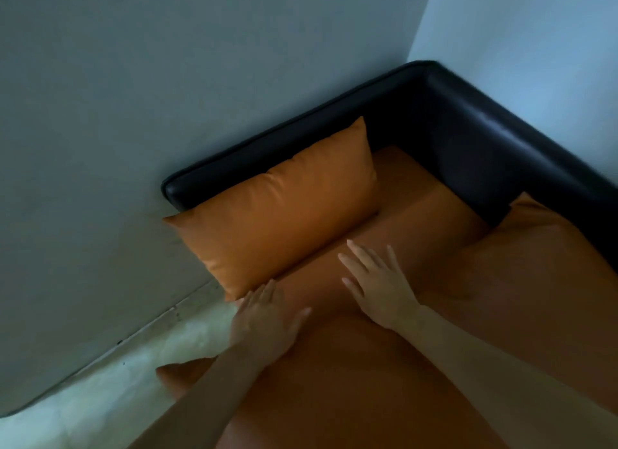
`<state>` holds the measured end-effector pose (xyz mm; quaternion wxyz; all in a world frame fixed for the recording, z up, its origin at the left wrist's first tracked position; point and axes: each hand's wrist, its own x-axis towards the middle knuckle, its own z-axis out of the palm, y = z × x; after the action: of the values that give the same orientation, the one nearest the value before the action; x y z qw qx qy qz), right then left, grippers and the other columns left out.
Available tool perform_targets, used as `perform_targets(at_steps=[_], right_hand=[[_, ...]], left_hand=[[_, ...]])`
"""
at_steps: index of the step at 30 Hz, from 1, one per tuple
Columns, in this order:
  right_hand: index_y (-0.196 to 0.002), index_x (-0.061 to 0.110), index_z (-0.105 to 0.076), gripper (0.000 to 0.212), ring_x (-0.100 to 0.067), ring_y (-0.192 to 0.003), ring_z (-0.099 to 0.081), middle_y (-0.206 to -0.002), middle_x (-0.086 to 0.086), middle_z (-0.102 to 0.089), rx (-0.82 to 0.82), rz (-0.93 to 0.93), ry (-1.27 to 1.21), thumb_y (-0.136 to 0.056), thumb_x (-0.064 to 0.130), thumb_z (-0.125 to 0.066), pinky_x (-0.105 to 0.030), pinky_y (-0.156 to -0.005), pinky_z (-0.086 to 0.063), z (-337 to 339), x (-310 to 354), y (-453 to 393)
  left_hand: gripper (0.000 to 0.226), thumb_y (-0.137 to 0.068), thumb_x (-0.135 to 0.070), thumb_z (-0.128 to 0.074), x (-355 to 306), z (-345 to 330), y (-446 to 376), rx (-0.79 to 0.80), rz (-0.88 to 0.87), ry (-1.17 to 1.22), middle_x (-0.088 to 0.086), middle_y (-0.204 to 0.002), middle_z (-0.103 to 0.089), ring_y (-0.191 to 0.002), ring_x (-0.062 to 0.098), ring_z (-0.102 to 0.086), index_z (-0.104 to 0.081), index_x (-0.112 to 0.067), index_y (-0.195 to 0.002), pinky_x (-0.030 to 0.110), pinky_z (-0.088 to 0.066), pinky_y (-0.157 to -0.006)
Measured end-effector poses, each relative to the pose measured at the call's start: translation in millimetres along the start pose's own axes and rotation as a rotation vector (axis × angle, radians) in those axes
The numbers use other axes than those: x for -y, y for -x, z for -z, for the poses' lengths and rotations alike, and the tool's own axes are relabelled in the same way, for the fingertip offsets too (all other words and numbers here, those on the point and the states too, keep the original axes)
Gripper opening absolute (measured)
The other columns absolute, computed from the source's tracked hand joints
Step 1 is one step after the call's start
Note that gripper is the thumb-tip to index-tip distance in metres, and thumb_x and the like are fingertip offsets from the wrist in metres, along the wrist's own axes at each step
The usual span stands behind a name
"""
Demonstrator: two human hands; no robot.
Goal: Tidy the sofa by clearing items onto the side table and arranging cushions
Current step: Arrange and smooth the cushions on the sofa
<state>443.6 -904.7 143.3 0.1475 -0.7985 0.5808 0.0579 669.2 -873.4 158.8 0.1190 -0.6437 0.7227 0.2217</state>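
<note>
Now orange cushion [277, 211] leans on black backrest [267, 151] (long axis along it); left hand [267, 318], right hand [381, 291] flat, holding nothing.

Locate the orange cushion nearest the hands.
Head view, left of centre: the orange cushion leans against the sofa's black armrest, just beyond the left hand.

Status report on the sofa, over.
Both hands open: left hand, right hand flat on seat. Cushion leaning on backrest. Nothing in the way.
</note>
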Motion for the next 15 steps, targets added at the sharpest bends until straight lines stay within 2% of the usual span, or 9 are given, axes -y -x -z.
perform_targets(at_steps=[3, 6, 9, 12, 15], right_hand=[[-0.141, 0.023, -0.043, 0.069, -0.022, -0.142, -0.028, -0.156, -0.003, -0.026, 0.021, -0.084, -0.059, -0.092, 0.05, -0.004, -0.056, -0.113, -0.015, -6, -4, 33], [-0.126, 0.021, -0.06, 0.056, -0.024, -0.13, -0.047, -0.142, -0.005, -0.05, -0.031, -0.154, -0.101, -0.095, 0.048, -0.022, -0.059, -0.106, -0.033, -6, 0, 57], [-0.112, 0.025, -0.069, 0.048, -0.019, -0.118, -0.059, -0.126, -0.001, -0.063, 0.013, -0.112, -0.049, -0.094, 0.046, -0.03, -0.057, -0.101, -0.038, -14, 7, 78], [-0.115, 0.027, -0.068, 0.05, -0.015, -0.115, -0.06, -0.122, 0.004, -0.066, 0.055, -0.088, -0.052, -0.095, 0.047, -0.027, -0.055, -0.105, -0.036, -19, 12, 98], [-0.111, 0.027, -0.069, 0.045, -0.013, -0.107, -0.064, -0.113, 0.005, -0.07, 0.022, -0.097, -0.025, -0.094, 0.044, -0.031, -0.051, -0.1, -0.042, -19, 14, 109]], left_hand=[[0.088, -0.084, -0.078, -0.017, -13, -10, 21, 0.079, -0.021, 0.065, 0.001, -0.154, -0.032, -0.14, 0.018, -0.03, -0.026, -0.02, -0.15, 0.033, -0.025, -0.115], [0.086, -0.08, -0.084, -0.019, -23, -21, 39, 0.193, -0.048, 0.221, -0.004, -0.141, -0.048, -0.124, 0.015, -0.048, -0.033, -0.028, -0.145, 0.034, -0.04, -0.103], [0.092, -0.077, -0.087, -0.019, -34, -35, 50, 0.241, -0.076, 0.189, -0.004, -0.142, -0.046, -0.123, 0.016, -0.049, -0.029, -0.027, -0.145, 0.037, -0.039, -0.104], [0.099, -0.073, -0.09, -0.014, -42, -44, 65, 0.26, -0.053, 0.125, -0.003, -0.146, -0.04, -0.13, 0.018, -0.042, -0.021, -0.026, -0.149, 0.039, -0.032, -0.109], [0.1, -0.073, -0.088, -0.009, -47, -50, 77, 0.22, -0.051, 0.061, -0.003, -0.147, -0.039, -0.133, 0.016, -0.038, -0.02, -0.025, -0.149, 0.039, -0.028, -0.111]])
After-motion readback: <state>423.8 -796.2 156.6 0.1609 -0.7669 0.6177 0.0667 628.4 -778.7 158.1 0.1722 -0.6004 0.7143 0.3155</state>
